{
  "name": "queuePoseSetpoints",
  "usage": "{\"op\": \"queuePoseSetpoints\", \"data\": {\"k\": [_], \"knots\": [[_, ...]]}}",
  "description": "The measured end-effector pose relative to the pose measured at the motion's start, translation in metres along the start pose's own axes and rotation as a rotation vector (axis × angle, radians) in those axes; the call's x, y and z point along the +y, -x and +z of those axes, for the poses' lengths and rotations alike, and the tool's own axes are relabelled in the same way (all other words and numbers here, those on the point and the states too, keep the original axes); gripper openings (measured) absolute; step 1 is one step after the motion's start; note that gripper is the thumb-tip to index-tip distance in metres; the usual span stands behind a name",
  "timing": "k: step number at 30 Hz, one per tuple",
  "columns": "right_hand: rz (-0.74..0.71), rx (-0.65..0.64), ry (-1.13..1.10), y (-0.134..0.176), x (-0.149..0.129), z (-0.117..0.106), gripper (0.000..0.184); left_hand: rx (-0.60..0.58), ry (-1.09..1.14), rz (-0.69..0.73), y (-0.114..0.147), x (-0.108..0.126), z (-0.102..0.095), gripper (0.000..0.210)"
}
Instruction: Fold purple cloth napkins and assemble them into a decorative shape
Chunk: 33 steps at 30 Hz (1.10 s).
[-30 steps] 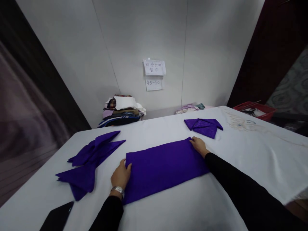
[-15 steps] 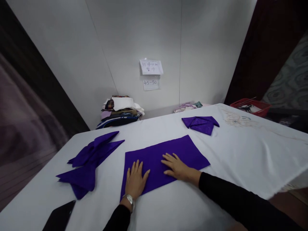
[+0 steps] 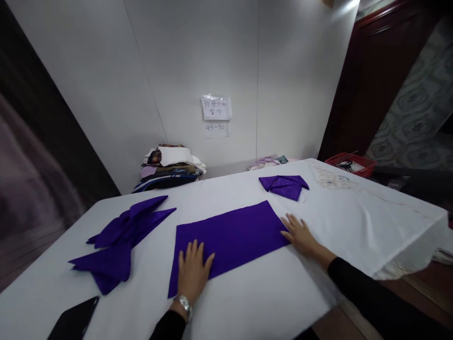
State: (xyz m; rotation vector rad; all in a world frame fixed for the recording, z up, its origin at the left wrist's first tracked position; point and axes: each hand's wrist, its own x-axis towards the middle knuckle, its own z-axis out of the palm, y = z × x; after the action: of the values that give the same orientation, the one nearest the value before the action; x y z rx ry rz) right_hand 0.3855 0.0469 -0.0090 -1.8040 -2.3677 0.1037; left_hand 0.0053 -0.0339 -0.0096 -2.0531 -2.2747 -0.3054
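A purple cloth napkin [image 3: 237, 238] lies flat before me as a long rectangle on the white-covered table [image 3: 244, 307]. My left hand [image 3: 193, 269], a watch on its wrist, rests open with fingers spread on the napkin's near left part. At the napkin's right end is my right hand [image 3: 300, 234], open, fingertips at the edge and the palm over the white cloth. Left of the napkin lies a folded purple cloth shape [image 3: 122, 241] with pointed ends. Beyond the right end sits a smaller folded purple cloth [image 3: 286, 186].
A black flat device [image 3: 74, 318] lies at the near left. Stacked clothes [image 3: 171, 167] stand behind the table's far edge, with more fabric [image 3: 265, 162] to their right. A red basket [image 3: 354, 164] is at the far right. Paper signs [image 3: 216, 108] hang on the wall.
My right hand has slid from the middle of the napkin to its right end. My left hand stays on the left part. The view has shifted slightly.
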Motion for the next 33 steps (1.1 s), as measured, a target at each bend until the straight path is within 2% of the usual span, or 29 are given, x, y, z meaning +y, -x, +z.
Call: {"op": "queuePoseSetpoints", "data": {"k": [3,5,7,8,9,11,13,16,18,20,21,23,26,28,30,31,33], "knots": [[-0.289,-0.066,-0.14,0.003,-0.078,0.004,0.062,-0.041,0.07,0.17,0.008,0.039,0.002,0.058],[-0.472,-0.135,-0.217,0.004,-0.13,0.01,0.064,-0.079,0.088,0.223,0.01,0.054,0.004,0.057],[-0.58,-0.179,-0.273,0.003,-0.166,0.016,0.068,-0.116,0.075,0.211,0.011,0.053,0.006,0.058],[-0.608,-0.195,-0.289,0.003,-0.176,0.018,0.069,-0.128,0.061,0.183,0.012,0.046,0.006,0.059],[-0.618,-0.204,-0.297,0.003,-0.178,0.02,0.069,-0.134,0.043,0.144,0.013,0.035,0.005,0.06],[-0.589,-0.207,-0.288,0.004,-0.163,0.023,0.067,-0.129,-0.003,0.037,0.019,0.003,0.001,0.063],[-0.496,-0.19,-0.254,0.005,-0.125,0.024,0.064,-0.129,-0.056,-0.08,0.026,-0.033,-0.004,0.062],[-0.244,-0.129,-0.158,0.006,-0.05,0.024,0.061,-0.138,-0.12,-0.161,0.033,-0.076,-0.009,0.051],[-0.081,-0.105,-0.089,0.005,-0.011,0.019,0.061,-0.108,-0.138,-0.212,0.028,-0.085,-0.011,0.049],[-0.008,-0.08,-0.045,-0.001,0.002,0.011,0.062,-0.052,-0.136,-0.249,0.014,-0.074,-0.012,0.054],[-0.016,-0.071,-0.039,-0.006,-0.002,0.007,0.063,-0.031,-0.124,-0.236,0.004,-0.062,-0.012,0.058],[-0.114,-0.065,-0.062,-0.02,-0.032,0.001,0.066,-0.025,-0.075,-0.119,-0.018,-0.027,-0.012,0.061],[-0.323,-0.103,-0.158,-0.049,-0.107,0.004,0.07,-0.047,0.008,0.08,-0.051,0.024,-0.007,0.059],[-0.426,-0.128,-0.212,-0.069,-0.153,0.012,0.071,-0.093,0.023,0.137,-0.068,0.04,0.0,0.057],[-0.491,-0.162,-0.246,-0.088,-0.178,0.022,0.071,-0.151,0.017,0.105,-0.08,0.034,0.007,0.057],[-0.505,-0.177,-0.249,-0.098,-0.178,0.026,0.071,-0.167,0.012,0.06,-0.084,0.023,0.01,0.059],[-0.465,-0.193,-0.227,-0.114,-0.157,0.03,0.07,-0.165,0.002,-0.064,-0.087,-0.011,0.012,0.065]]}}
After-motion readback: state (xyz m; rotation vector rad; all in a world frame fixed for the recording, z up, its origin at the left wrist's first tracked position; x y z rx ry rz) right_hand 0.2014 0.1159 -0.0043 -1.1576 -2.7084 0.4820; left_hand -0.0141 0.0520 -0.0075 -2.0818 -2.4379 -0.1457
